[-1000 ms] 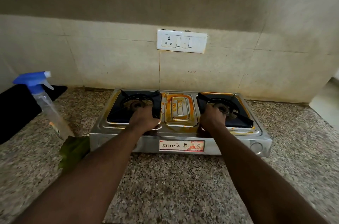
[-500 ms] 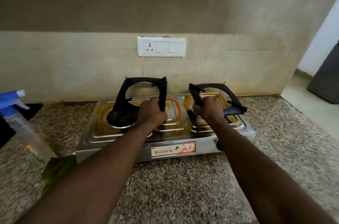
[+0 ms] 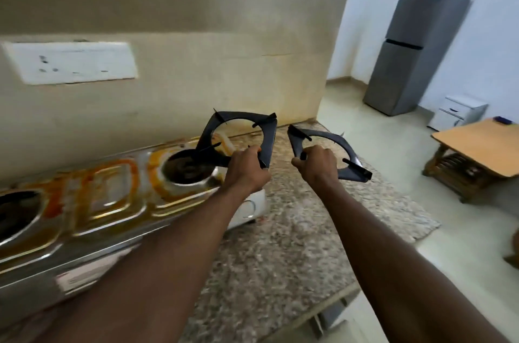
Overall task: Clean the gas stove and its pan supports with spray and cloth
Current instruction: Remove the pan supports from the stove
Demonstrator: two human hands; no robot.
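I have both hands out over the speckled granite worktop (image 3: 295,244), each carrying one black pan support clear of the stove. My left hand (image 3: 247,171) has its grip closed round the near corner of the left pan support (image 3: 268,140). That support is tilted steeply, far edge up, and hangs above the stove's right end, towards the worktop's back edge. My right hand (image 3: 317,166) has its fingers curled over the near rim of the right pan support (image 3: 314,134), thumb tucked beneath. This one lies flatter and floats just beside the other without touching it, over bare granite closer to the worktop's right edge. The steel gas stove (image 3: 112,196) sits on the worktop's left part, its back along the tiled wall and its right end under my left wrist. Its top is streaked with orange-brown stains around the centre tray. The right burner well (image 3: 188,168) is open and dark inside, and the left burner well (image 3: 14,210) is cut off by the picture's edge. A round knob (image 3: 248,206) shows on the stove's front, at its right end. The left side of my view is smeared with motion blur, so I cannot read the front label. A white switch plate (image 3: 70,62) is fixed to the wall above the stove. Past the worktop's right edge, on the floor beyond, stand a grey refrigerator (image 3: 404,53), a small white cabinet (image 3: 455,112) and a wooden table (image 3: 483,146).
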